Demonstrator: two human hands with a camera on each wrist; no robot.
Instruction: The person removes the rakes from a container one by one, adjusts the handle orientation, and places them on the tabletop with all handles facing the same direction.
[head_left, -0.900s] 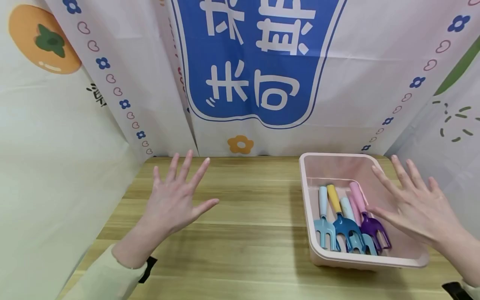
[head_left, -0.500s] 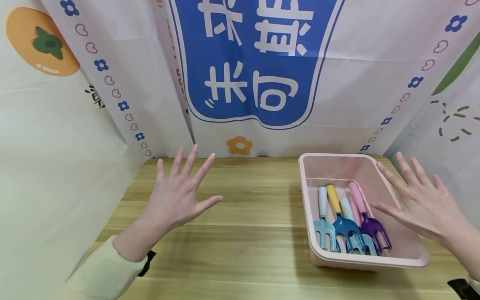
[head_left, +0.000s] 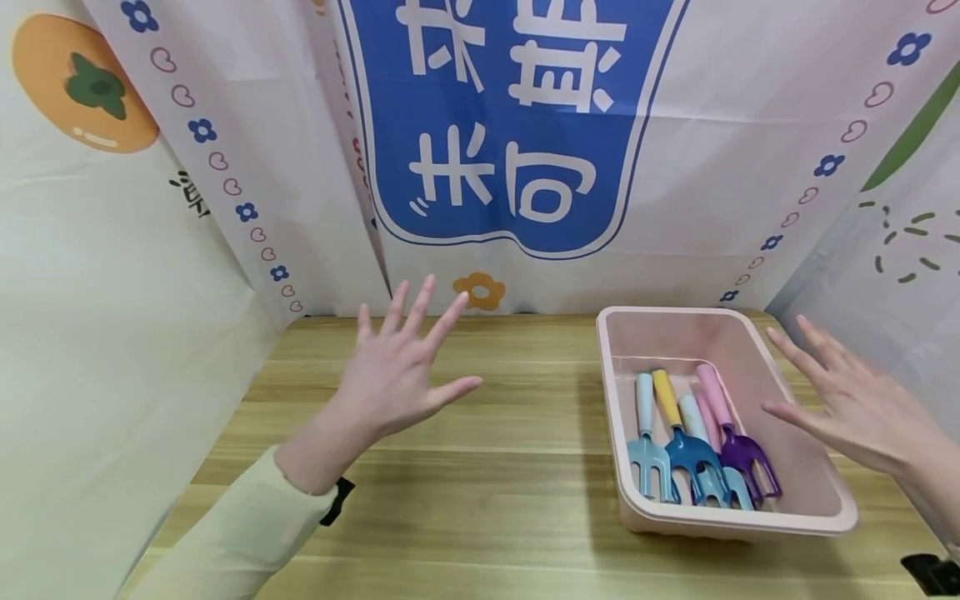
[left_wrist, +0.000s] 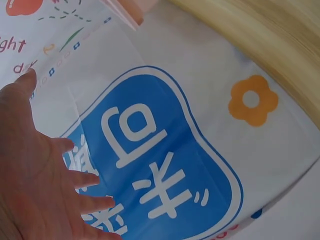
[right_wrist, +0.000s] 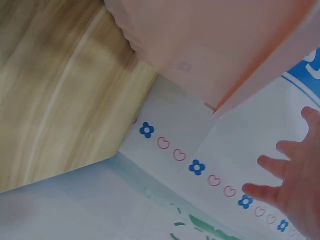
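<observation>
My left hand (head_left: 393, 367) is held over the left half of the wooden table with fingers spread, holding nothing. My right hand (head_left: 862, 400), fingers also straight, hovers by the right side of a pink plastic bin (head_left: 813, 500). Inside the bin lie several small garden forks. A light blue fork (head_left: 649, 458) is at the left, a dark blue fork (head_left: 692, 454) with a yellow handle beside it, and a purple fork (head_left: 744, 454) with a pink handle at the right. More handles and tines are partly hidden beneath them. The right wrist view shows the bin's outer wall (right_wrist: 200, 45).
The wooden table (head_left: 480, 500) runs back to a printed white cloth (head_left: 315, 208) with a blue sign pattern. Cloth walls also close off the left and right sides. The bin stands near the table's right edge.
My left hand has moved right and slightly away from me, fingers still spread. The right hand has shifted a little right, off the bin's inside. The bin and forks have stayed put.
</observation>
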